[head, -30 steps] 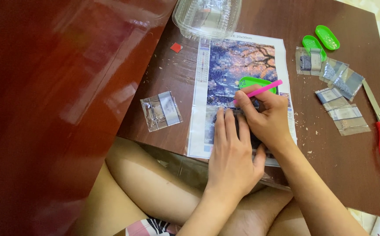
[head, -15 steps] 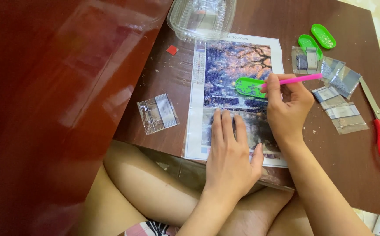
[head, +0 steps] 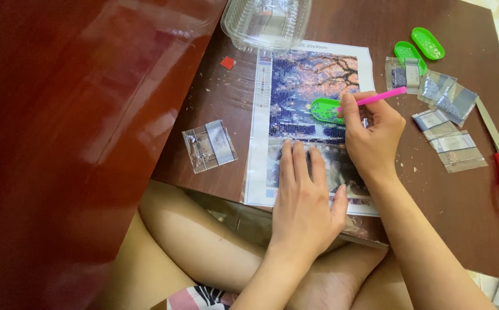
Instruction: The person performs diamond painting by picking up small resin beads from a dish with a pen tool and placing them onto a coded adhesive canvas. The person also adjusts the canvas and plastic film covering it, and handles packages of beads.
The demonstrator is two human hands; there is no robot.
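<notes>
Pink pen (head: 378, 97) was pinched in my right hand (head: 373, 135), its tip in the green tray (head: 324, 109); my left hand (head: 304, 195) lay spread flat on the canvas (head: 310, 72).

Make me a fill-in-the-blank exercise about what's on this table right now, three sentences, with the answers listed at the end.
1. The right hand holds a pen whose colour is ____.
2. The pen's tip rests in a small ____ tray lying on the canvas.
3. The left hand lies flat on the canvas, while the red-handled ____ sit at the table's right edge.

Missing words: pink; green; scissors
</notes>
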